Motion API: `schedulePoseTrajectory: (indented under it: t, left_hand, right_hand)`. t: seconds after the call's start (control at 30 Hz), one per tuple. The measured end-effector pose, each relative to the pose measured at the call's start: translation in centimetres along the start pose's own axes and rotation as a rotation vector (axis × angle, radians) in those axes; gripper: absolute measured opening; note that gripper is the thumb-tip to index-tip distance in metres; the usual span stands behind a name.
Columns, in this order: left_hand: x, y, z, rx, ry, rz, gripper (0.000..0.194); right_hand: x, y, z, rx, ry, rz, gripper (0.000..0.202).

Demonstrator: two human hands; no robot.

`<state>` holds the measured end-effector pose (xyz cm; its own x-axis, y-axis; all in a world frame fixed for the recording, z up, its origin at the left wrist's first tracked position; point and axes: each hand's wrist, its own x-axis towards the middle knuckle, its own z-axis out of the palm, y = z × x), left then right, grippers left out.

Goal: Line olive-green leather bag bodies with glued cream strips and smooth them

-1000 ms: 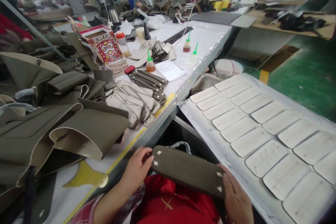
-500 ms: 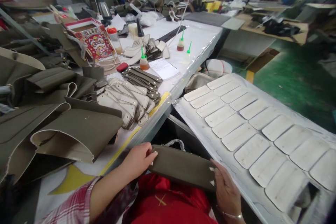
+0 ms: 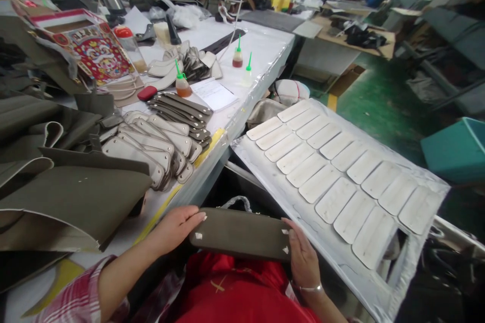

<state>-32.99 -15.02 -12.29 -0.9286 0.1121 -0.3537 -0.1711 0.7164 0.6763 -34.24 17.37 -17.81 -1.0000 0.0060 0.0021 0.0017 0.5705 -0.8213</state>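
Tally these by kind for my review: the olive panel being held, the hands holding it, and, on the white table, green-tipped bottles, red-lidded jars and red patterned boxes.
Olive panel: 1
Hands, left hand and right hand: 2
Green-tipped bottles: 3
Red-lidded jar: 1
Red patterned box: 1
Total: 8

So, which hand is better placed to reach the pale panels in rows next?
The right hand, probably: it holds the dark olive piece at the end nearer the pale panels; the left hand holds the other end.
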Motion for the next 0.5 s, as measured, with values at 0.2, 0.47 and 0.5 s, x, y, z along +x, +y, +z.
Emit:
schedulePoseTrajectory:
  t: [0.2, 0.47, 0.5]
  left_hand:
    - [0.2, -0.9, 0.5, -0.114, 0.025, -0.061, 0.042]
    - [-0.5, 3.3, 0.2, -0.293, 0.046, -0.083, 0.04]
    - [-0.6, 4.2, 0.3, -0.318, 0.051, -0.063, 0.039]
  right_hand:
    - [0.1, 0.1, 0.1, 0.04, -0.025, 0.012, 0.035]
    - [0.1, 0.0, 0.0, 0.107, -0.004, 0.054, 0.034]
    - [0.1, 0.0, 0.0, 0.12, -0.004, 0.054, 0.034]
